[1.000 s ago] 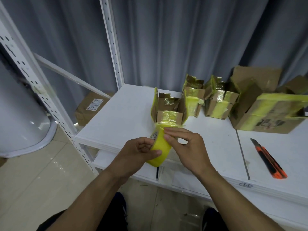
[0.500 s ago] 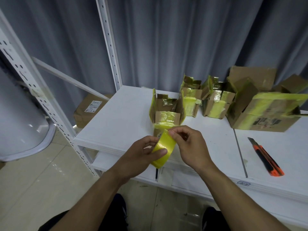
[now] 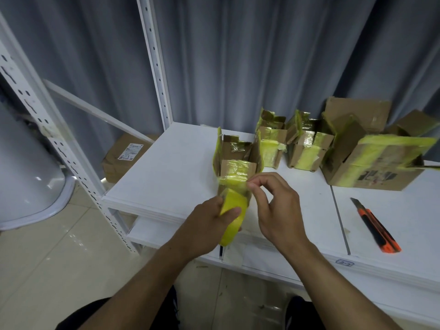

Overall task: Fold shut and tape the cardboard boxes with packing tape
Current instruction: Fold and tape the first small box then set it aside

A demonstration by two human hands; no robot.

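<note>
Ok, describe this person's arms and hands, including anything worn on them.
The left hand and right hand are bare: no gloves, rings or watch visible. Both forearms are uncovered down to the frame's lower edge, so no sleeves show.

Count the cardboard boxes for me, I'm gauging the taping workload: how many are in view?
5. Near box in front; two small boxes behind it; large box at right; floor box at left. Cardboard at far right may be another.
</note>
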